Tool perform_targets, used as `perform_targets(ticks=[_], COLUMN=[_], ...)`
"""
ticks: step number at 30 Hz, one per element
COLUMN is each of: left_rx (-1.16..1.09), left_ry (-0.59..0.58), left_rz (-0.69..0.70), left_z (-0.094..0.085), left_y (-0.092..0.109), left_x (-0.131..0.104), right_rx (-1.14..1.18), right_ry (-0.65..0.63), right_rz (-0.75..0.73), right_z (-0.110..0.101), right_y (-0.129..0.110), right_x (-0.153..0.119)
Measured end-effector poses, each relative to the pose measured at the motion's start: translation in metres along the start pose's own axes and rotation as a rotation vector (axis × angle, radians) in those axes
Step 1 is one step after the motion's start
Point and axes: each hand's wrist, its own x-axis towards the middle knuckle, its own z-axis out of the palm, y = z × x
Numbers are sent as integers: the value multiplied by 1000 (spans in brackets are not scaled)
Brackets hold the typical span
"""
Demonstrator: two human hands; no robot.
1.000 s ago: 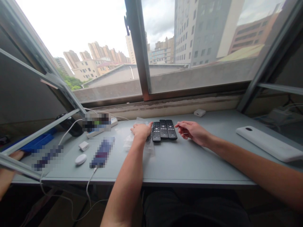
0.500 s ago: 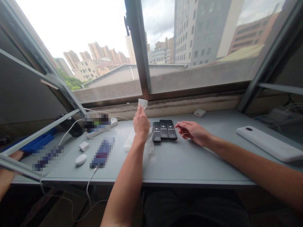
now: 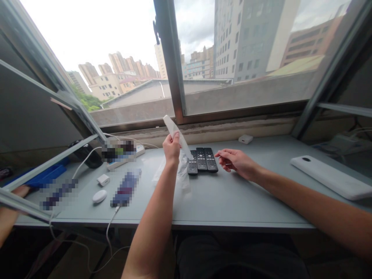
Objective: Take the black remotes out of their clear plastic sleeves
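My left hand is closed on a translucent plastic sleeve, which slants from upper left down toward the remotes. Three black remotes lie side by side on the grey table. Under and beside my left wrist is a pile of clear plastic bags. Just right of the remotes, my right hand rests at the table with its fingers loosely curled and thumb and index finger apart; nothing shows between them.
A white power bank-like case lies at the right. On the left are a phone, a white oval object, a white charger, cables and a power strip. Another person's arm shows at far left.
My left hand has turned and drawn slightly back. The plastic sleeve in it now shows at length, its lower end over the left remote. My right hand has stayed in place.
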Motion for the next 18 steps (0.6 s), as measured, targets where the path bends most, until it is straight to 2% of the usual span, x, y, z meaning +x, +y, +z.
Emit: perform_targets(ticks=[2,5,8,11,15,18], left_rx=[-230,-427,-423,-356,-298,-276], left_ry=[-15,-78,-199,-315,-435,-437], left_rz=[-119,-190,-181,-97,-64,-86], left_z=[4,9,15,22,30,32], left_y=[-2,-4,-6,-10,-16,-17], left_x=[2,0,-9,-21,-33,-33], right_rx=[-39,-17,146,237,113,38], right_ry=[-4,-21,-82,-138,-91,-82], right_rz=[-44,-58,-4,26,50,41], right_z=[2,5,7,7,3,1], right_y=[-2,-6,-11,-11,-4,1], right_x=[-1,-4,-6,-6,-3,-1])
